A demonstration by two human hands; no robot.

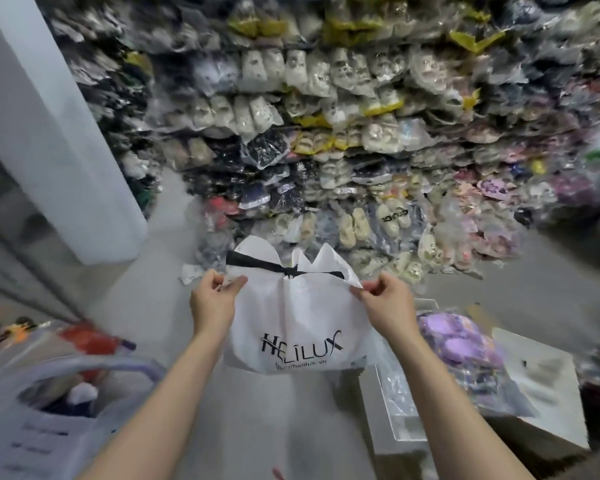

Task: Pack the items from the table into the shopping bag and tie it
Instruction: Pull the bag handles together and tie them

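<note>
White plastic shopping bag [298,327], printed HELILUX, hangs in the air between our two hands above the grey floor.

We pinch its upper edge at both sides: our left hand [212,299] closes thumb and fingers on the left corner, our right hand [388,303] does the same on the right corner, and the bag stretches flat between them. A black ribbon [284,268] runs across the mouth, gathered at a small knot in the middle, with white flaps rising above it. We cannot tell what is inside. To our right, purple slippers in clear wrap [461,344] lie on a white box [534,382]. We judge the tying step is in hand or just finished; next we would check that the knot holds, keeping the bag level.
</note>
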